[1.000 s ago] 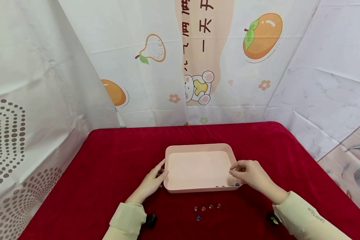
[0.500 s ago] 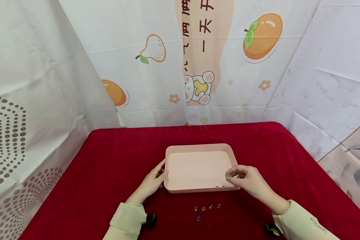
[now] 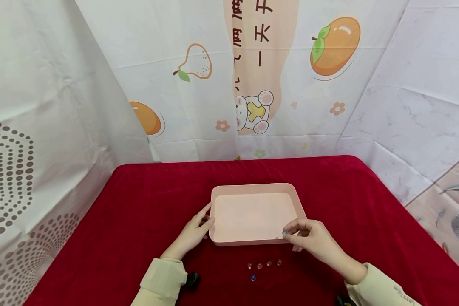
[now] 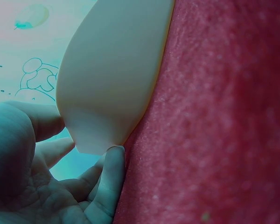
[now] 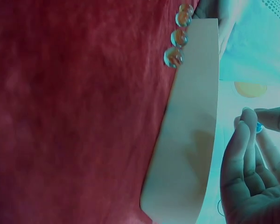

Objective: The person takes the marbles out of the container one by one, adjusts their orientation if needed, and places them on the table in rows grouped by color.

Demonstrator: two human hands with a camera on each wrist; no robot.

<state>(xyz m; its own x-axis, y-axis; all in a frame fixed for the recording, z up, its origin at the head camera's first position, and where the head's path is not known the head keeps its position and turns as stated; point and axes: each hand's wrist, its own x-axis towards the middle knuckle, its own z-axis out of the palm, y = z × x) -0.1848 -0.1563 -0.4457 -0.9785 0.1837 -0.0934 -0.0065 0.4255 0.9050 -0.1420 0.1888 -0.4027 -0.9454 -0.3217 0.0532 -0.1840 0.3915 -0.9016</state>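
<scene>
Red cloth (image 3: 157,204); right hand (image 3: 310,239) pinches marble (image 3: 285,233) between fingertips (image 5: 249,115), near tray (image 3: 248,214); left hand (image 3: 193,233) grips tray.

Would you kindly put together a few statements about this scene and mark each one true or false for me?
1. The right hand pinches a marble. True.
2. The left hand is apart from the pink tray. False: it holds the tray's left side.
3. A row of four marbles lies on the red cloth. True.
4. The blue marble on the cloth lies between that row and the tray. False: it lies farther from the tray than the row does.
5. The sleeves are pale. True.
</scene>
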